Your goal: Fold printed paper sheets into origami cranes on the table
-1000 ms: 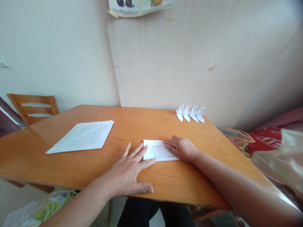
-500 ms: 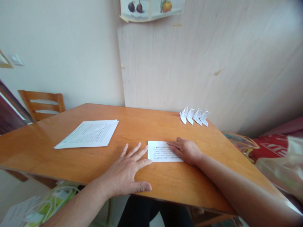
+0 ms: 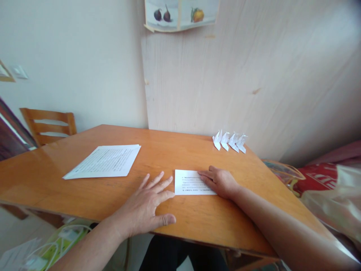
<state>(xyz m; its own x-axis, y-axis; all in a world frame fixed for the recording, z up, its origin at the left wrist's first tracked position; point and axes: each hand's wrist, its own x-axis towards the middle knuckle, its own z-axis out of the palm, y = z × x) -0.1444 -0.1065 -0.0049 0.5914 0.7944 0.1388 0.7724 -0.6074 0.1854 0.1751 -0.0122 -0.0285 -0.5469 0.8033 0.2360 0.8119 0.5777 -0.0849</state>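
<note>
A small white sheet of printed paper (image 3: 188, 184), perhaps folded, lies flat on the wooden table (image 3: 158, 146) in front of me. My right hand (image 3: 220, 181) rests on its right end with the fingers stretched flat over the print. Just left of the paper, my left hand (image 3: 149, 205) hovers or lies with its fingers spread and nothing in it; one fingertip is close to the paper's left edge. Several folded white paper pieces (image 3: 229, 141) stand in a row at the far right of the table.
A stack of printed sheets (image 3: 105, 161) lies on the table's left part. Behind it stands a wooden chair (image 3: 49, 122). Bags, one of them red (image 3: 318, 178), are beyond the right edge. The wall closes off the far side, with fruit pictures (image 3: 180, 15) above.
My left hand has drawn slightly left, away from the paper's edge. The right hand stays on the paper. The whole view has shifted a little.
</note>
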